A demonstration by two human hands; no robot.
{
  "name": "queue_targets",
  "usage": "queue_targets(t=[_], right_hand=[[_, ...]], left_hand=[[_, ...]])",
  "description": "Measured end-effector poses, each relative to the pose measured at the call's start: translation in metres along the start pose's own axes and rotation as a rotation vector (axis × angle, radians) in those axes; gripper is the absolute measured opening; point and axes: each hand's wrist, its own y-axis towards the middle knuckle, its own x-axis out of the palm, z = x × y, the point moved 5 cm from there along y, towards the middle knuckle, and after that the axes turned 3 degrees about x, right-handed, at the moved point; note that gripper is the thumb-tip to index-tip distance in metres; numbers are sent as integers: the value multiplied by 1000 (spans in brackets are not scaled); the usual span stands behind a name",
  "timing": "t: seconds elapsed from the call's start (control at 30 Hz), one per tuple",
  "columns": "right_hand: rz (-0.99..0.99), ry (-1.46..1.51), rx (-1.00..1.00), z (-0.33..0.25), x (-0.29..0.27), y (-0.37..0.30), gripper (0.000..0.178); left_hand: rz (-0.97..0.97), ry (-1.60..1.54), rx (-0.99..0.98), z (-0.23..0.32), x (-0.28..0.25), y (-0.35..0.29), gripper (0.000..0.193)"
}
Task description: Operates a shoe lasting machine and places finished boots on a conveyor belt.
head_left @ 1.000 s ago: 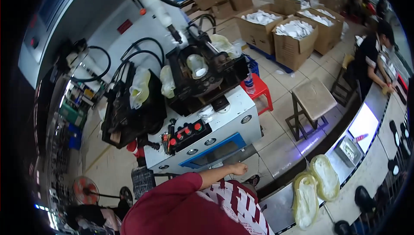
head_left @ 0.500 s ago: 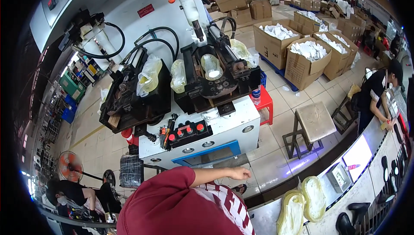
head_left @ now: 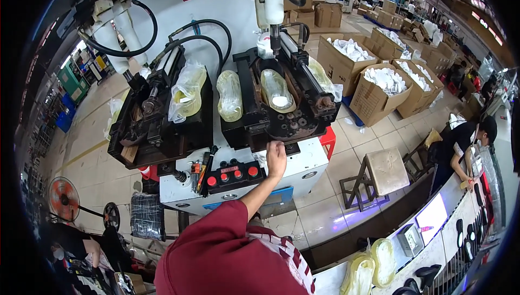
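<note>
My left hand [head_left: 277,158] reaches forward to the front edge of the black press station [head_left: 279,124]. Its fingers are curled together just below the station's rim, and what they hold, if anything, is hidden. A crumpled white cloth-like piece [head_left: 260,158] lies close by on the left. Inside the station sits a clear yellowish shoe-shaped form [head_left: 277,90] with a white round patch at its near end. Another wrapped yellowish form [head_left: 229,96] rests on the station's left side. My right hand is out of view.
A control box [head_left: 232,176] with red buttons stands on the white machine top. To the left is a second press station [head_left: 157,138]. A stool [head_left: 385,171] and cartons [head_left: 381,92] of white pieces stand right. Yellow wrapped forms [head_left: 358,276] lie on the bench at lower right.
My left hand has moved from in front of my body forward to the press station's front edge, its arm now stretched out. The whole view has shifted slightly.
</note>
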Motion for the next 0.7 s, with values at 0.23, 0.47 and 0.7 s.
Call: queue_targets(t=[0.23,0.47,0.7], right_hand=[[-381,53,-314,-182,78,-57,19],[-643,333,-303,-276,133,-108,12],[-802,315,-384,-278,138,-130,16]], left_hand=[[-555,-375,-162,10,34,-71,24],[-308,-137,-142,-16,133,3,44],[-301,-538,-452,-3,28,-50,40]])
